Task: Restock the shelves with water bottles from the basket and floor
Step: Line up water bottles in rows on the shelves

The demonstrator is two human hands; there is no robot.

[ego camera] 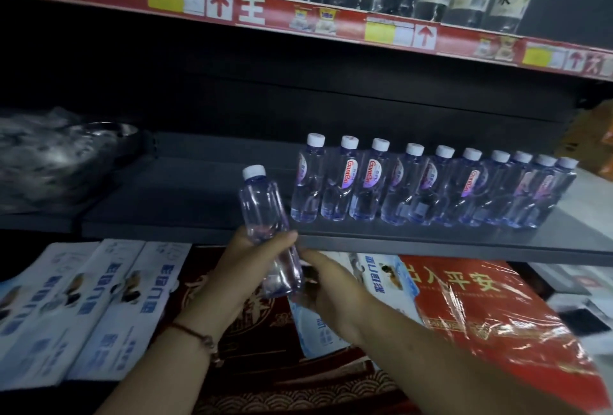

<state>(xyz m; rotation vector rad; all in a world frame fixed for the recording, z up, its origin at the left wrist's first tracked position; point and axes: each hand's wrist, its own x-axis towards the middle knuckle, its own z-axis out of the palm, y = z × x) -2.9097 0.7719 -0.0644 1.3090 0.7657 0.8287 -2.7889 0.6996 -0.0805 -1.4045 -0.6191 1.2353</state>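
Both hands wrapped round one water bottle (265,215) — left hand (238,268), right hand (331,285) — tipped toward the shelf (185,202), likely to join the row (431,189).

Both hands — left hand (247,260), right hand (326,285) — hold a tilted bottle (265,215) before the shelf (398,238).

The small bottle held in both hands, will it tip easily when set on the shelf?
Probably yes: the held bottle is tall and narrow. It looks full of water, so likely heavy for its size. Its smooth clear plastic may slip, though the left hand and right hand both hold it.
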